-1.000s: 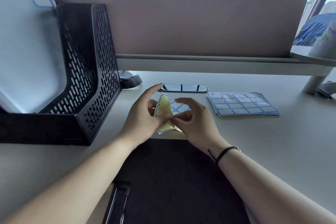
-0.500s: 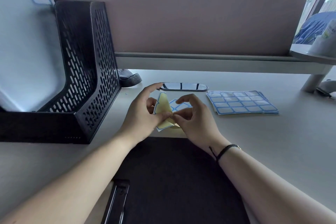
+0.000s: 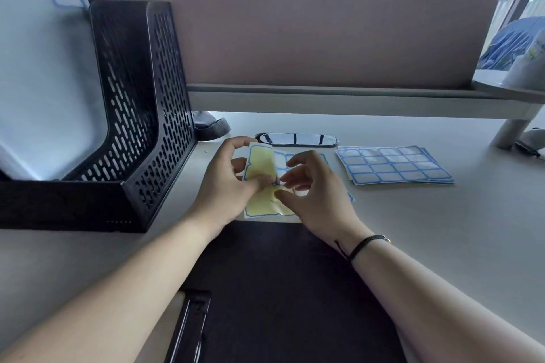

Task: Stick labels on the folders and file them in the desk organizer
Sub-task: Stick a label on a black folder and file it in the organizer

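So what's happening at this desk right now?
A person is peeling a sticker off a label sheet. The left hand bends the sheet back while the right hand picks at a label. A black folder lies in front of them, unlabelled as far as shows. More label sheets sit to the right, and the black desk organizer on the left already holds a labelled folder.

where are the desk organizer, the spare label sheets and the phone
desk organizer (image 3: 141,115), head view, on its perforated black side wall
spare label sheets (image 3: 392,165), head view, on the middle of the top sheet
phone (image 3: 296,139), head view, on the middle of its dark screen
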